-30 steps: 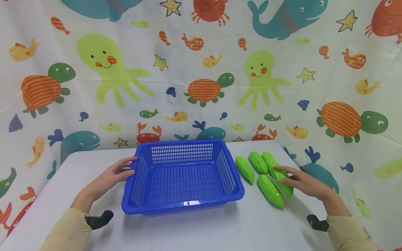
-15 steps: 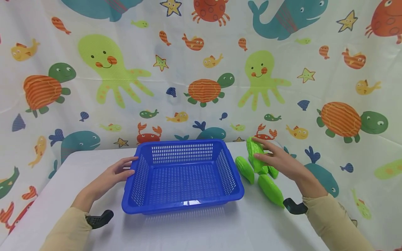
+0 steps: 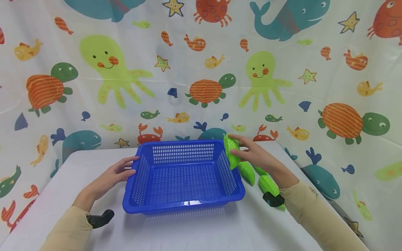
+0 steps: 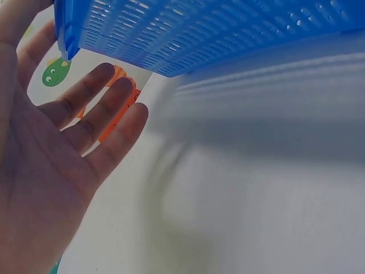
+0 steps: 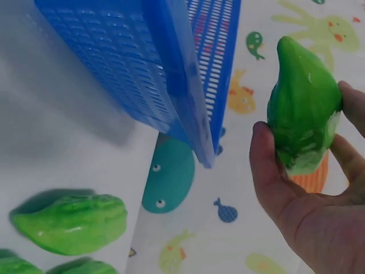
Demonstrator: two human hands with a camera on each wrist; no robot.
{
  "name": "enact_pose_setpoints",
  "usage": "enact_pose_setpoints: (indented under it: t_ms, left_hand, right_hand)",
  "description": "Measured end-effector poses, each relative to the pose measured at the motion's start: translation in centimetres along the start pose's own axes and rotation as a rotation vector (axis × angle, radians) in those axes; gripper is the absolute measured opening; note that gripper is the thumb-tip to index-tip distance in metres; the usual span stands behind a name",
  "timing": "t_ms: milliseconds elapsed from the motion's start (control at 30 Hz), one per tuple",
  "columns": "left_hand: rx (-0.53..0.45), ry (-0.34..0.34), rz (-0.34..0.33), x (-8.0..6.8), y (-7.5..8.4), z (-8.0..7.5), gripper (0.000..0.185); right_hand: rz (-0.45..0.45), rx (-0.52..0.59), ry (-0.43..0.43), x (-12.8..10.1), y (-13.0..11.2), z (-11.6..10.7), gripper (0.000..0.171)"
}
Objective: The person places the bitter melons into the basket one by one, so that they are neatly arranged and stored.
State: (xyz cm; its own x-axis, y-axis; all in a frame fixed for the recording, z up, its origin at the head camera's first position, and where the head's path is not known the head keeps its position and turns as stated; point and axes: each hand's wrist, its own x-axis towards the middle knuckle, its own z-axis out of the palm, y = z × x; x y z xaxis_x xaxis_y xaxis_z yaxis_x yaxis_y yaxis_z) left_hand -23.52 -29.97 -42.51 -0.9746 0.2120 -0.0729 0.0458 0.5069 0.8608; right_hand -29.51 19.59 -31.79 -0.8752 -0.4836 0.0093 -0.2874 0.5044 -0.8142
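Note:
A blue perforated basket (image 3: 183,205) stands in the middle of the white table. My right hand (image 3: 251,153) grips a green ridged toy vegetable (image 3: 230,151) in the air over the basket's right rim; the right wrist view shows the vegetable (image 5: 302,114) held between thumb and fingers beside the basket wall (image 5: 142,74). My left hand (image 3: 117,170) rests with straight fingers against the basket's left wall; the left wrist view shows the left hand (image 4: 63,148) open beside the basket (image 4: 217,28). Three more green vegetables (image 3: 246,172) lie right of the basket.
A cloth backdrop (image 3: 201,69) printed with sea animals hangs close behind the table (image 3: 194,230) and wraps round both sides. Bare tabletop lies in front of the basket. One green vegetable (image 5: 71,222) lies on the table just outside the basket.
My right hand has lifted one green vegetable off the pile and carried it left, from the table to above the basket's right rim. The left hand has stayed on the basket.

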Motion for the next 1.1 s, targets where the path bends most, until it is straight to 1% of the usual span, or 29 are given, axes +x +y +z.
enact_pose_setpoints:
  t_ms: [67,133,400,633,767,900,1100]
  left_hand:
    - [0.0,-0.002,0.0,0.0,0.0,0.0,0.067]
    - [0.003,0.0,0.002,0.0,0.0,0.0,0.067]
    - [0.003,-0.004,-0.002,0.1,-0.1,0.0,0.067]
    - [-0.012,0.0,0.007,0.0,-0.1,0.1,0.066]
    - [-0.022,0.004,0.009,-0.2,-0.1,0.2,0.065]
    - [-0.019,0.002,0.008,-0.1,-0.1,0.1,0.065]
    - [-0.011,0.002,0.005,-0.2,0.1,0.1,0.067]
  right_hand:
    - [-0.026,0.006,-0.006,0.4,-0.1,0.4,0.062]
    - [-0.035,0.007,-0.008,0.8,-0.3,0.8,0.061]
    - [0.005,-0.005,-0.01,1.8,-0.9,1.9,0.059]
    - [-0.019,-0.008,-0.037,3.0,-1.3,2.9,0.057]
    - [0.0,0.004,-0.051,4.0,-2.0,3.8,0.057]
    - [0.003,0.04,-0.084,5.3,-2.9,5.0,0.056]
    - [-0.021,0.02,-0.123,7.4,-4.0,7.1,0.054]
